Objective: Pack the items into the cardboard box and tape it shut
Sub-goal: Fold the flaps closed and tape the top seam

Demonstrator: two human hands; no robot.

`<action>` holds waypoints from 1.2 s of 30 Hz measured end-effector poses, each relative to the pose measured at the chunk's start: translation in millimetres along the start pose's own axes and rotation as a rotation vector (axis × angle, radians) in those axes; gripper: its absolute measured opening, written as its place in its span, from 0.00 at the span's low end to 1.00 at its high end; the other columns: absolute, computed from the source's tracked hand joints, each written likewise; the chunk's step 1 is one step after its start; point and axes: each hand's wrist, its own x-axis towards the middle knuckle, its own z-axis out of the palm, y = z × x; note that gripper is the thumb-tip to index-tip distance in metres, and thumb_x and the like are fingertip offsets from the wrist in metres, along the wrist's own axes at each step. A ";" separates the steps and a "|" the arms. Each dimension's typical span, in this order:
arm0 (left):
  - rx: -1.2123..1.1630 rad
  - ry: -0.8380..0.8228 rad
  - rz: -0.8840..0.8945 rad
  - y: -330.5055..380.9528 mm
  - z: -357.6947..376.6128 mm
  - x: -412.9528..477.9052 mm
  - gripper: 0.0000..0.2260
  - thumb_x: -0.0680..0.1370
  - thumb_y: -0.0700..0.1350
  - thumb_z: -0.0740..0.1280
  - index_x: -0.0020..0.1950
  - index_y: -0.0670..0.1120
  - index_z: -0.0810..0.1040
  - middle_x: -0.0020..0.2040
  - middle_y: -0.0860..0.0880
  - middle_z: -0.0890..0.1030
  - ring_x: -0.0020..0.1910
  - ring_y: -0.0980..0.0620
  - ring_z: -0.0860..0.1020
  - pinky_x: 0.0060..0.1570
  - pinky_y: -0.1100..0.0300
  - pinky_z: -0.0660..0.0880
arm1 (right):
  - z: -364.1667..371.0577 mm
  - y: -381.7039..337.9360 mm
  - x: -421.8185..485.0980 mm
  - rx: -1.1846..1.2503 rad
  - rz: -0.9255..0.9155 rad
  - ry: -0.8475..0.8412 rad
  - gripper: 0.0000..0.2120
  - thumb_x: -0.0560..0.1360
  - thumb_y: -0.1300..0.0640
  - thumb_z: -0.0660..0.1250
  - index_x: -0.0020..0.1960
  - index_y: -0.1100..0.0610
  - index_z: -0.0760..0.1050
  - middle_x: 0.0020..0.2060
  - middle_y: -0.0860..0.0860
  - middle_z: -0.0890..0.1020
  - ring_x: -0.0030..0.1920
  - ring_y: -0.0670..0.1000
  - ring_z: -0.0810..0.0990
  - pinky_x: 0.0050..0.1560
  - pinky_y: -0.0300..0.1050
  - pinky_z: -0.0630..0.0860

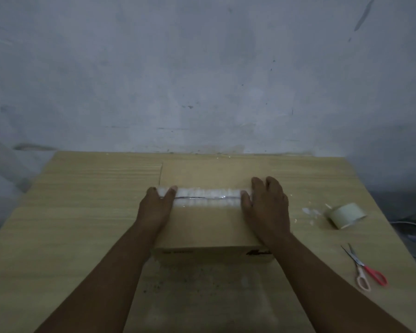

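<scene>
A closed cardboard box (205, 227) stands in the middle of the wooden table. A strip of clear tape (207, 198) runs across its top along the seam between the flaps. My left hand (157, 207) lies flat over the tape's left end at the box's left edge, thumb on the tape. My right hand (267, 205) presses flat on the tape's right end at the right edge, fingers stretched forward. Whatever is packed inside the box is hidden.
A roll of clear tape (346, 215) lies on the table (77, 212) to the right of the box. Red-handled scissors (364, 267) lie nearer the front right edge. Small tape scraps (309, 211) sit between box and roll. A grey wall rises behind the table.
</scene>
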 end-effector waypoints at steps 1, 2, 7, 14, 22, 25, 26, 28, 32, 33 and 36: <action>0.027 0.000 -0.004 -0.3 1.1 1.3 0.31 0.78 0.62 0.61 0.70 0.39 0.69 0.67 0.39 0.75 0.62 0.40 0.74 0.53 0.54 0.69 | -0.8 -0.5 -1.0 0.023 0.057 -0.007 0.27 0.77 0.40 0.55 0.71 0.54 0.62 0.70 0.60 0.64 0.70 0.60 0.63 0.67 0.55 0.65; 0.028 0.017 -0.001 0.0 2.3 0.8 0.30 0.78 0.62 0.61 0.68 0.39 0.71 0.65 0.40 0.76 0.60 0.40 0.75 0.51 0.56 0.68 | -2.1 -0.7 -1.5 0.045 0.108 -0.009 0.30 0.76 0.38 0.56 0.71 0.54 0.61 0.69 0.61 0.64 0.68 0.61 0.65 0.65 0.55 0.68; -0.031 0.116 0.031 5.2 2.1 -10.0 0.24 0.79 0.58 0.63 0.61 0.39 0.71 0.53 0.43 0.75 0.45 0.47 0.72 0.44 0.57 0.67 | -8.2 1.1 -4.0 0.065 0.174 0.015 0.33 0.74 0.35 0.59 0.70 0.57 0.61 0.62 0.60 0.69 0.59 0.61 0.71 0.57 0.53 0.72; -0.021 0.088 0.146 13.0 12.0 -2.5 0.16 0.83 0.50 0.56 0.59 0.38 0.72 0.49 0.44 0.74 0.51 0.42 0.75 0.43 0.57 0.64 | -11.4 12.1 -20.6 0.047 0.242 0.056 0.31 0.76 0.39 0.58 0.71 0.58 0.61 0.64 0.59 0.69 0.61 0.60 0.70 0.59 0.53 0.71; 0.536 0.116 0.461 7.6 28.4 -2.9 0.27 0.81 0.42 0.53 0.79 0.41 0.50 0.78 0.36 0.49 0.77 0.37 0.49 0.74 0.42 0.51 | -4.0 6.0 -12.9 -0.083 0.046 -0.097 0.29 0.80 0.44 0.44 0.78 0.53 0.47 0.77 0.59 0.49 0.77 0.57 0.45 0.75 0.58 0.43; 0.842 0.136 0.607 5.9 31.0 -11.3 0.30 0.80 0.55 0.49 0.79 0.41 0.52 0.79 0.38 0.46 0.78 0.38 0.42 0.72 0.36 0.41 | 0.5 0.7 -9.9 -0.158 -0.179 -0.145 0.29 0.80 0.43 0.43 0.78 0.50 0.47 0.78 0.56 0.48 0.78 0.55 0.44 0.74 0.57 0.39; 0.913 0.092 0.641 6.9 32.8 -14.9 0.33 0.80 0.60 0.45 0.79 0.42 0.50 0.79 0.39 0.45 0.78 0.39 0.41 0.71 0.35 0.39 | 1.6 -2.7 -10.4 -0.155 -0.255 -0.176 0.28 0.80 0.42 0.43 0.78 0.50 0.47 0.78 0.54 0.48 0.78 0.54 0.44 0.74 0.57 0.39; 0.990 -0.019 0.698 8.5 37.9 -21.8 0.38 0.77 0.67 0.37 0.79 0.44 0.44 0.80 0.44 0.42 0.78 0.43 0.39 0.71 0.35 0.36 | 4.0 -9.9 -13.4 -0.131 -0.381 -0.245 0.29 0.79 0.41 0.41 0.78 0.50 0.47 0.78 0.52 0.48 0.78 0.53 0.44 0.75 0.55 0.40; 1.009 -0.144 0.783 6.7 38.1 -35.3 0.42 0.73 0.70 0.32 0.80 0.45 0.43 0.80 0.48 0.43 0.79 0.50 0.41 0.75 0.40 0.41 | 1.2 -9.0 -21.7 -0.142 -0.476 -0.274 0.31 0.78 0.42 0.39 0.78 0.52 0.51 0.78 0.51 0.53 0.78 0.50 0.48 0.75 0.53 0.44; 0.986 -0.150 0.790 5.2 35.9 -37.0 0.43 0.72 0.71 0.33 0.80 0.46 0.43 0.80 0.48 0.43 0.79 0.51 0.42 0.75 0.41 0.41 | -0.8 -6.0 -25.7 -0.132 -0.463 -0.269 0.31 0.78 0.42 0.40 0.78 0.52 0.52 0.78 0.50 0.53 0.78 0.50 0.49 0.75 0.53 0.44; 0.944 -0.112 0.763 2.9 30.8 -43.1 0.44 0.72 0.73 0.35 0.80 0.46 0.44 0.80 0.45 0.43 0.79 0.48 0.43 0.75 0.43 0.42 | -8.6 3.4 -40.8 -0.152 -0.331 -0.202 0.32 0.77 0.41 0.41 0.78 0.52 0.52 0.77 0.51 0.55 0.78 0.52 0.49 0.76 0.56 0.45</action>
